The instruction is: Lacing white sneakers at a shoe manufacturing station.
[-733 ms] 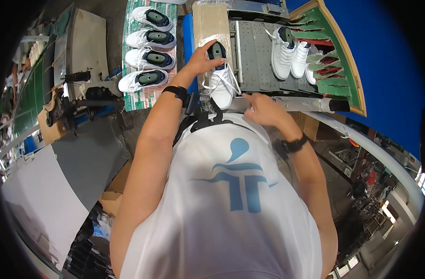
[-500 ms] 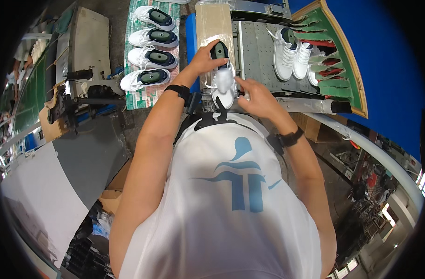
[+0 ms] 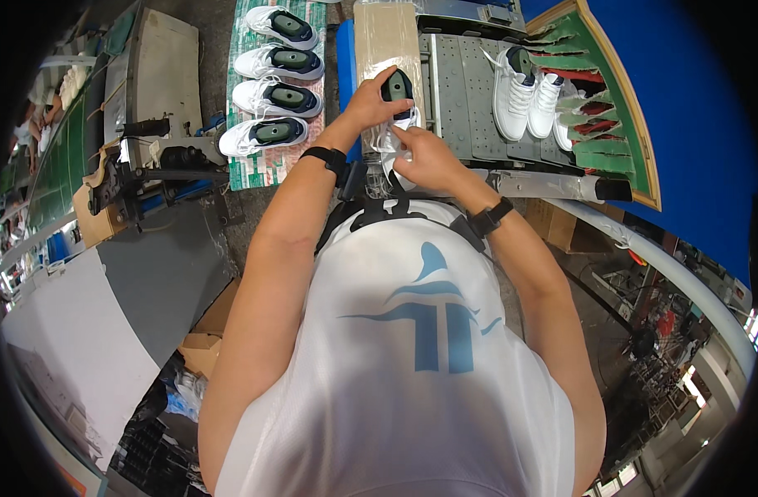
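A white sneaker [image 3: 398, 86] with a dark lining and green insole lies heel away from me on a tan, film-covered board. My left hand [image 3: 369, 104] grips its collar, with the thumb laid across the opening. Over the laced front is my right hand [image 3: 431, 159], index finger at the tongue and thumb bent lower down. Its fingers are drawn together, but what they pinch is hidden. Most of the toe and laces are covered by this hand.
Several white sneakers [image 3: 267, 98] lie in a column on a green-and-white patterned board at left. More white sneakers [image 3: 511, 103] stand on a grey slatted conveyor [image 3: 455, 99], beside a wood-framed opening with green strips [image 3: 607, 157]. The tan board [image 3: 385, 37] extends away from me.
My right hand has moved left and away from me, from beside the toe onto the shoe's tongue area. My left hand keeps its hold on the collar.
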